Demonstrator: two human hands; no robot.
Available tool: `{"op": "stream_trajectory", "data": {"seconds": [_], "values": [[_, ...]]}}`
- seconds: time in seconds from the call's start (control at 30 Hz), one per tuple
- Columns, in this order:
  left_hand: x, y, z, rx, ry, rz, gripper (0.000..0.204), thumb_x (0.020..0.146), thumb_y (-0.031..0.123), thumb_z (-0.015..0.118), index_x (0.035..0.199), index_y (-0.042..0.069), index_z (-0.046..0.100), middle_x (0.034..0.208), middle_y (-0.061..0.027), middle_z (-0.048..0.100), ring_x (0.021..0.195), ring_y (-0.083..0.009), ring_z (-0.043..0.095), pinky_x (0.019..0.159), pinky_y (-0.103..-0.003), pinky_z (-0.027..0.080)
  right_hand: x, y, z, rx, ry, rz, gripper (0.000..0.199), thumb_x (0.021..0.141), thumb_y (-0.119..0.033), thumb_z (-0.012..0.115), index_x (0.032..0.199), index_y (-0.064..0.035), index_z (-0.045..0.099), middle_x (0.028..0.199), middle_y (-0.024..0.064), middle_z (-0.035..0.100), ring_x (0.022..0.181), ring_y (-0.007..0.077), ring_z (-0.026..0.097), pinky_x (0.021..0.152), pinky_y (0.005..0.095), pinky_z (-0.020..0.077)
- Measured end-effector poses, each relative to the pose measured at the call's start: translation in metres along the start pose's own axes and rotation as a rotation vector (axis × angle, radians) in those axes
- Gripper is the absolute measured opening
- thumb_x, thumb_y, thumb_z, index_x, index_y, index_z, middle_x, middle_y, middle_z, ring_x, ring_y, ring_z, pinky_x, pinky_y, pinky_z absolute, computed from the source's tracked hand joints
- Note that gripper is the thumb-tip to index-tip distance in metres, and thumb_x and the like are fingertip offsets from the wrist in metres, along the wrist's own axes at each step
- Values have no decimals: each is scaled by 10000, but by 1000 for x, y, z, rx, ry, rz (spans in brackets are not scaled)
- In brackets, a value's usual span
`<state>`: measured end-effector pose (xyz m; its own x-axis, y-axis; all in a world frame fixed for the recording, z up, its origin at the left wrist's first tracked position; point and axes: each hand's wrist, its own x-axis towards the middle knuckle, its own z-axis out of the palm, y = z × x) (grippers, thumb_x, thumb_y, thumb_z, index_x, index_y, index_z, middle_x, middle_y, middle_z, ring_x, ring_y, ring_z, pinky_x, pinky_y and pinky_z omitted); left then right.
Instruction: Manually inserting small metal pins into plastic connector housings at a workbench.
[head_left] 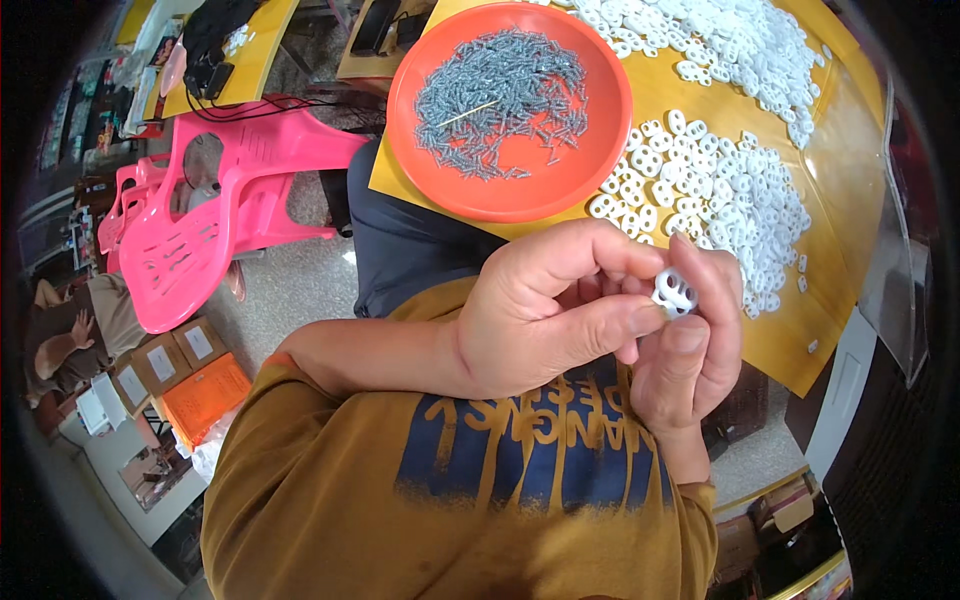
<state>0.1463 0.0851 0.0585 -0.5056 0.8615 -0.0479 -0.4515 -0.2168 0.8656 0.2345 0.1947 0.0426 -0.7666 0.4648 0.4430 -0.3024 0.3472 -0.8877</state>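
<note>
In front of my chest, my left hand (545,305) and my right hand (700,350) meet around a small white plastic piece with holes (675,292). The thumb and bent fingers of my left hand grip its left side. My right hand's thumb and fingers close on its right side. Whether something smaller sits between the fingertips, I cannot make out. Just beyond my hands, many like white pieces (745,190) lie loose on the yellow tabletop (795,352). To their left, a round orange-red dish (510,205) holds a heap of small grey metal screws (500,85).
A thin pale stick (468,113) lies across the screws. Another heap of white pieces (740,50) covers the far tabletop. A clear sheet (905,240) stands along the right edge. Pink plastic chairs (235,190) and cardboard boxes (165,362) are at the left. Another person (75,335) is at far left.
</note>
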Motion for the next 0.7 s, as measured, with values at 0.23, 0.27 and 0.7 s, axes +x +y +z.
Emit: {"op": "stream_trajectory", "data": {"seconds": [0.23, 0.27, 0.7], "values": [[2, -5, -6, 23, -117, 33, 243, 824, -26, 498, 1050, 24, 423, 860, -75, 467, 634, -95, 545, 552, -195, 458, -4, -2, 3, 5, 9, 107, 402, 907, -317, 345, 1047, 40, 464, 872, 119, 484, 779, 160, 439, 693, 279, 375], [3, -6, -6, 23, -118, 35, 243, 824, -26, 498, 1050, 24, 423, 860, -75, 467, 634, -95, 545, 552, -195, 458, -4, -1, 3, 4, 9, 105, 402, 907, -317, 345, 1047, 40, 464, 872, 119, 484, 779, 160, 439, 693, 279, 375], [11, -9, -6, 122, -75, 61, 167, 834, -23, 482, 988, 8, 426, 894, -91, 478, 647, -99, 552, 559, -196, 462, 2, 19, 12, 35, 88, -2, 305, 918, -271, 309, 968, -4, 447, 827, 111, 477, 701, 183, 464, 663, 300, 390]]}}
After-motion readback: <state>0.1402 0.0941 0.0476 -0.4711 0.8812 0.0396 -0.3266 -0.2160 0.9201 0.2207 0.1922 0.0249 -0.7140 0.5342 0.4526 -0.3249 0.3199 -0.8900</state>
